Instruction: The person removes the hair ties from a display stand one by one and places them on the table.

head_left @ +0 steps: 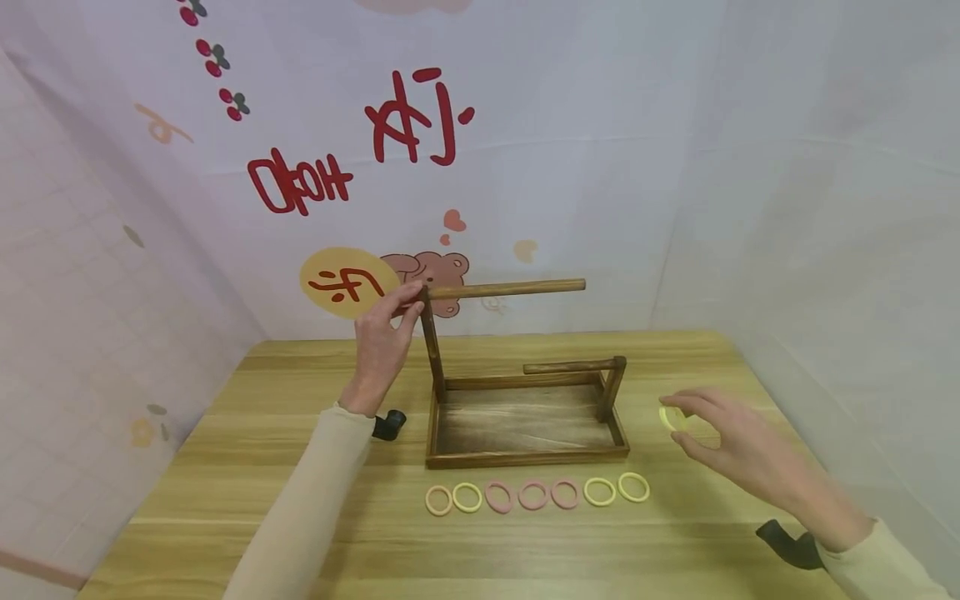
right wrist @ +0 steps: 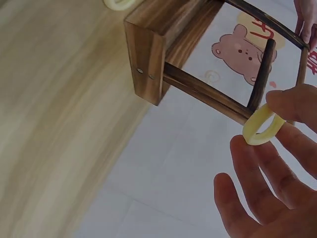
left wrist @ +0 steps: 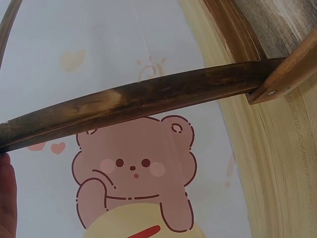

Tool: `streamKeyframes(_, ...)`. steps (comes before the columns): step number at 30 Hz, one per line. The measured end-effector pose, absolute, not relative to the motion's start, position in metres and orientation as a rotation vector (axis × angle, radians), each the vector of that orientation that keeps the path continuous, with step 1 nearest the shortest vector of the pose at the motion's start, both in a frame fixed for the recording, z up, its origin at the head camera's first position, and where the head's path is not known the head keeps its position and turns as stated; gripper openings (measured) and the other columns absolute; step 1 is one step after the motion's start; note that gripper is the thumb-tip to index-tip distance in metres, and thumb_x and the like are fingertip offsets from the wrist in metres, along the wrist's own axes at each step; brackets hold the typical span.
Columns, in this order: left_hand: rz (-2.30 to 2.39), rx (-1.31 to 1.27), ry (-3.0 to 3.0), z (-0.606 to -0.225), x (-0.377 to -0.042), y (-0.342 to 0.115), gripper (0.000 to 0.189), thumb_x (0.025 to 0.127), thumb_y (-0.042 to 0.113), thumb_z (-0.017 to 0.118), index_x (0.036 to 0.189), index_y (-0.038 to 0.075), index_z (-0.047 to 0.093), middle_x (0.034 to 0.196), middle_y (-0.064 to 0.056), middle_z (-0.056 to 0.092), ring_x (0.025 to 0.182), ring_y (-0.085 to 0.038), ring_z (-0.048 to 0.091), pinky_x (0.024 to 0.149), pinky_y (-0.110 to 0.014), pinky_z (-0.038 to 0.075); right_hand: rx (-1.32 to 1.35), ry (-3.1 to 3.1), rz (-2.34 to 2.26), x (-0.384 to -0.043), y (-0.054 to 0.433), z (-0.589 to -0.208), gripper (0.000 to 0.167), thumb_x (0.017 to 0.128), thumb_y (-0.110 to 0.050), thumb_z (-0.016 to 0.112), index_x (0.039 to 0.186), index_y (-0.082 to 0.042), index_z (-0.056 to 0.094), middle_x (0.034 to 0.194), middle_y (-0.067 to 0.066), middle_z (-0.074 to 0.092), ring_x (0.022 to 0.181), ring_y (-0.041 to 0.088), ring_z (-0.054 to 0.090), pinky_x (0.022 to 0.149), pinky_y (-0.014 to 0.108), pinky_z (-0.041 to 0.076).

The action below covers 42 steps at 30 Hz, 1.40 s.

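Observation:
A dark wooden stand (head_left: 527,457) with a tray base sits on the table. It has a tall left post with a long bar (head_left: 510,289) and a short right post with a shorter bar (head_left: 570,367). My left hand (head_left: 384,342) holds the top of the tall post between fingers and thumb; in the left wrist view only a fingertip (left wrist: 7,196) shows at the post's end. Right of the stand, my right hand (head_left: 738,446) pinches a yellow ring (right wrist: 251,130) between thumb and fingers, above the tabletop. Both bars are bare.
Several rings lie in a row before the stand: an orange ring (head_left: 438,501), yellow ones such as the rightmost ring (head_left: 633,475), and pink ones like the middle ring (head_left: 533,482). The wooden table (head_left: 360,542) meets a printed cloth backdrop (head_left: 600,183) behind.

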<state>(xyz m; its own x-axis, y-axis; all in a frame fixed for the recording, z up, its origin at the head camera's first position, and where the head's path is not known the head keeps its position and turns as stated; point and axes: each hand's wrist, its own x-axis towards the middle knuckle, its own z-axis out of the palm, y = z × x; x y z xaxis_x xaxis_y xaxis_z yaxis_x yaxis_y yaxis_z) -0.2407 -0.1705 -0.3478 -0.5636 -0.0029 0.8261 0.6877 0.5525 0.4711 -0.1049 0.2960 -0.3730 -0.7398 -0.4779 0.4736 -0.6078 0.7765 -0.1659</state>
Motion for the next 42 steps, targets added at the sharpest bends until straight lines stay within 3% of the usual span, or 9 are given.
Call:
streamKeyframes(5, -1.049, -0.544, -1.960, -0.347, -0.240, -0.172, 0.029, 0.091, -0.001, 0.076, 0.120, -0.002, 0.074, 0.120, -0.015, 0.075, 0.095, -0.033, 0.076, 0.083, -0.041, 0.062, 0.843, -2.577, 0.450, -0.098, 0.297, -0.384, 0.058, 0.075, -0.008, 0.091, 0.128, -0.016, 0.071, 0.119, -0.007, 0.069, 0.099, 0.015, 0.068, 0.081, 0.030, 0.057)
streamKeyframes(15, -1.040, -0.536, -1.970, -0.347, -0.240, -0.174, 0.030, 0.092, -0.001, 0.076, 0.121, -0.002, 0.074, 0.121, -0.014, 0.074, 0.095, -0.033, 0.076, 0.082, -0.043, 0.062, 0.900, -2.659, 0.417, -0.092, 0.300, -0.413, 0.056, 0.071, -0.010, 0.092, 0.124, -0.014, 0.073, 0.117, -0.001, 0.073, 0.099, 0.021, 0.071, 0.081, 0.045, 0.061)
streamKeyframes(24, -1.040, -0.535, -1.980, -0.347, -0.239, -0.176, 0.030, 0.091, 0.000, 0.076, 0.121, -0.002, 0.074, 0.119, -0.015, 0.075, 0.094, -0.034, 0.076, 0.083, -0.044, 0.062, 0.977, -2.764, 0.465, -0.094, 0.305, -0.434, 0.054, 0.072, -0.008, 0.091, 0.123, -0.008, 0.073, 0.115, 0.005, 0.074, 0.094, 0.019, 0.070, 0.079, 0.042, 0.062)
streamKeyframes(36, -1.031, -0.507, -1.978, -0.346, -0.237, -0.181, 0.030, 0.091, -0.002, 0.076, 0.121, -0.002, 0.074, 0.118, -0.016, 0.075, 0.093, -0.033, 0.076, 0.083, -0.044, 0.062, 1.031, -2.749, 0.446, -0.104, 0.304, -0.451, 0.050, 0.071, -0.011, 0.091, 0.117, -0.004, 0.074, 0.111, 0.006, 0.075, 0.098, 0.028, 0.072, 0.084, 0.048, 0.061)
streamKeyframes(42, -1.034, -0.525, -1.991, -0.347, -0.231, -0.184, 0.033, 0.093, -0.003, 0.074, 0.125, -0.003, 0.072, 0.126, -0.017, 0.072, 0.098, -0.035, 0.075, 0.085, -0.045, 0.061, 0.989, -2.859, 0.485, -0.104, 0.304, -0.449, 0.054, 0.074, -0.014, 0.089, 0.123, -0.004, 0.072, 0.117, 0.006, 0.074, 0.104, 0.030, 0.070, 0.090, 0.051, 0.059)
